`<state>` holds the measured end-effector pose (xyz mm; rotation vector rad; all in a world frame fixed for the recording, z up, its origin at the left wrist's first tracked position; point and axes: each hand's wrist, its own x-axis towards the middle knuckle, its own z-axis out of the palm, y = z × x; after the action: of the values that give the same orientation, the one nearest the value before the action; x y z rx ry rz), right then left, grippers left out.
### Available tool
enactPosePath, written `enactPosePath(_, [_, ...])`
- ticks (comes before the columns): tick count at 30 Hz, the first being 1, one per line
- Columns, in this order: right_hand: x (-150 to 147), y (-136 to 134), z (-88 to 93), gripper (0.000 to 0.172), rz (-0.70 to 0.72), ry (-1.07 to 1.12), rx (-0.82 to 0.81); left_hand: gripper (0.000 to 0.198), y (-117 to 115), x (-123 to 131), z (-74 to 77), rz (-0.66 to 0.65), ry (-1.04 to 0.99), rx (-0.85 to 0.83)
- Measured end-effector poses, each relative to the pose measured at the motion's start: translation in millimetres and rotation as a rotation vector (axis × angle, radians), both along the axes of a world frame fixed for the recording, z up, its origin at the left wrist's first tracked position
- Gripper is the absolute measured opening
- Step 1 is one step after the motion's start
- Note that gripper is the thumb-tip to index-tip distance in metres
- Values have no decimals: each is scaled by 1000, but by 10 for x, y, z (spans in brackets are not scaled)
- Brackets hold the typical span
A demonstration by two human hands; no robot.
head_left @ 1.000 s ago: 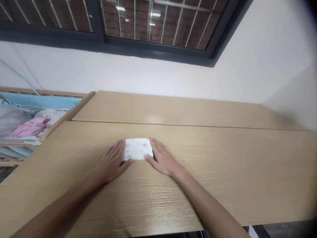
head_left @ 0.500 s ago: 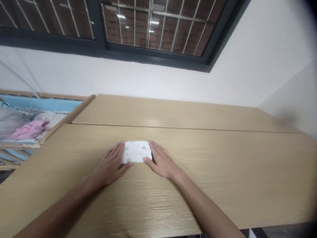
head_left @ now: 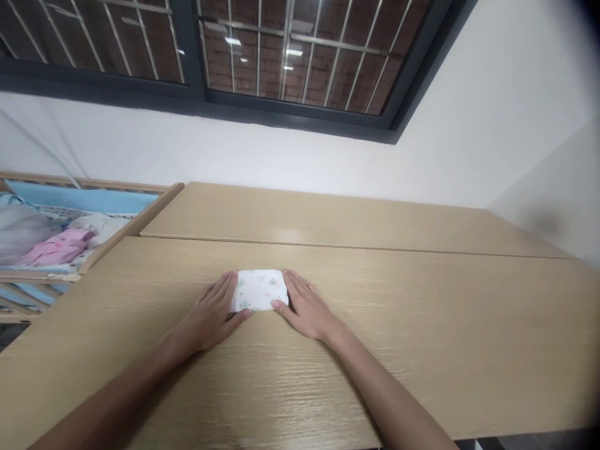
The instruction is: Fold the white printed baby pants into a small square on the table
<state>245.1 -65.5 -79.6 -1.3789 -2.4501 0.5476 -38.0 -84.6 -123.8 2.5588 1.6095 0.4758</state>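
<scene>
A small folded white cloth with tiny green and pink printed figures lies flat on the wooden tabletop. At its left end is my left hand, fingers along the side and thumb at the near edge. My right hand holds the opposite end the same way, its thumb tip resting on the near right corner. Between them the cloth is gripped from both sides. The fingers' undersides and the ends of the cloth beneath them are hidden.
To the left stands a wooden crib with blue lining, a pink cloth and other bedding inside. A raised wooden ledge runs along the back, below a white wall and a dark-framed barred window.
The camera view has tilted slightly, so the whole scene sits a little lower. My hands and the folded cloth keep the same position on the table.
</scene>
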Motion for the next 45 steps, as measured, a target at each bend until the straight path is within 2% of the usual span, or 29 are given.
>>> enactPosePath(23, [7,13,-31,86,-26,1,-4,82,6,35,28,-5,-101,-20])
enactPosePath(26, [1,1,-39,85,-31,8,34,83,1,40,27,2,-89,34])
enactPosePath(29, [-22,-26,-28,83,-11,62,173,85,5,52,64,-8,-85,167])
enactPosePath(32, [-61,-51,-14,79,83,93,272,69,6,58,125,-101,-83,218])
enactPosePath(35, [-98,-58,-34,74,116,108,241,55,-3,61,148,-155,-89,183])
enactPosePath(38, [-122,-42,-84,68,99,140,214,51,-12,81,119,-141,-90,173])
enactPosePath(41, [-140,-12,-115,65,77,185,231,39,-14,133,118,-120,-105,196])
enactPosePath(45, [-161,46,-33,41,7,316,193,36,-33,200,288,-77,-206,181])
